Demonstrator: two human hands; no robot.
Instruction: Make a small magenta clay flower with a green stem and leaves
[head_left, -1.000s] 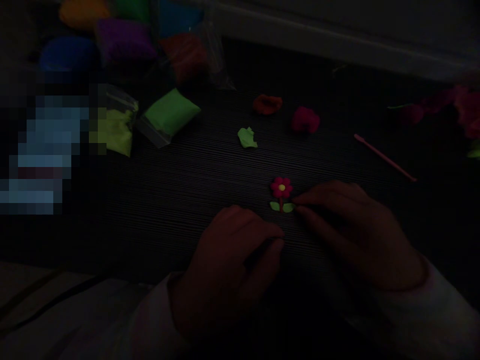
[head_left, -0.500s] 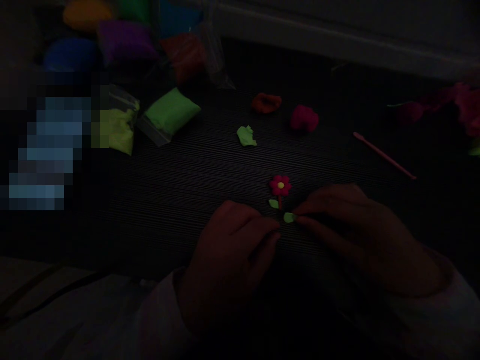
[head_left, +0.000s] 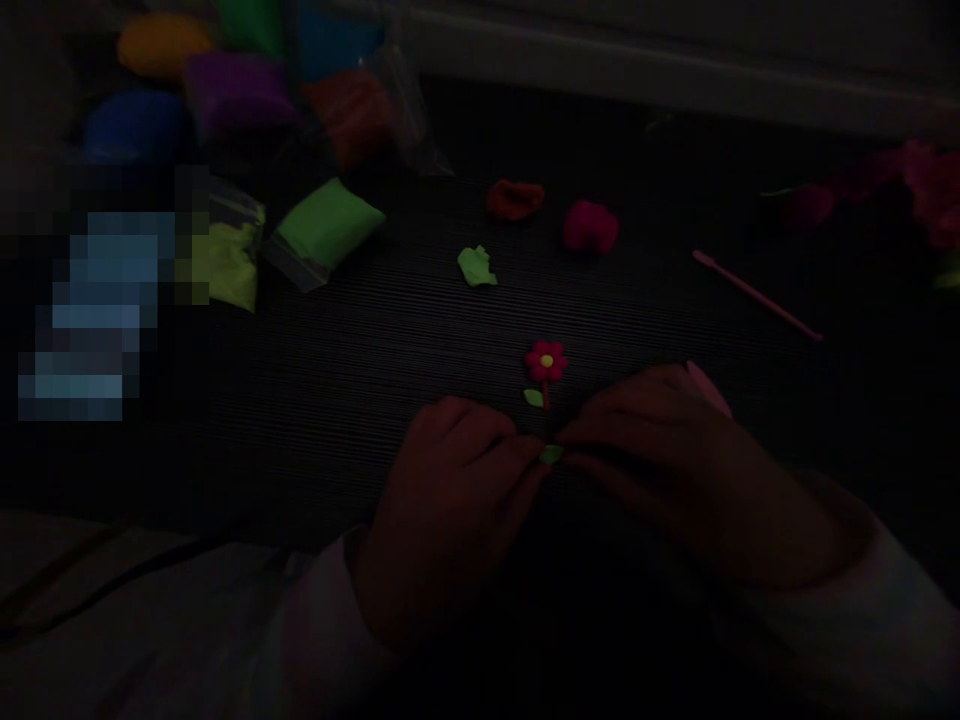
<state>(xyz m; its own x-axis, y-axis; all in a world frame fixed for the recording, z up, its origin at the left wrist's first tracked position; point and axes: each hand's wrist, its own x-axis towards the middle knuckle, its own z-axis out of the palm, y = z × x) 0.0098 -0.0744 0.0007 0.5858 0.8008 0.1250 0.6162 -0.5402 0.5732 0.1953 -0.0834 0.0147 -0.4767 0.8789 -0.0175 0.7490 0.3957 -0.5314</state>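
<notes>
A small light-green clay leaf (head_left: 552,454) is pinched at both ends, between the fingertips of my left hand (head_left: 457,500) and my right hand (head_left: 675,460). Just beyond the fingers, a clay flower (head_left: 546,361) lies flat on the dark table. It has pinkish-red petals, a yellow centre and a short reddish stem (head_left: 546,396). Another green leaf (head_left: 533,398) touches or nearly touches the stem's left side. Behind my right hand a pink flat tool (head_left: 709,388) shows in part; the rest is hidden, and I cannot tell whether the hand touches it.
Loose lumps of green clay (head_left: 477,266), orange-red clay (head_left: 514,200) and magenta clay (head_left: 591,227) lie farther back. A thin pink tool (head_left: 757,295) is at right. Bags of green clay (head_left: 330,225), purple clay (head_left: 238,92) and other colours fill the far left. A blurred-out patch (head_left: 105,310) is below them.
My left fingertips have closed on the free end of the leaf, which my right hand held alone before. The pink flat tool has come into sight. The whole view has shifted slightly.
</notes>
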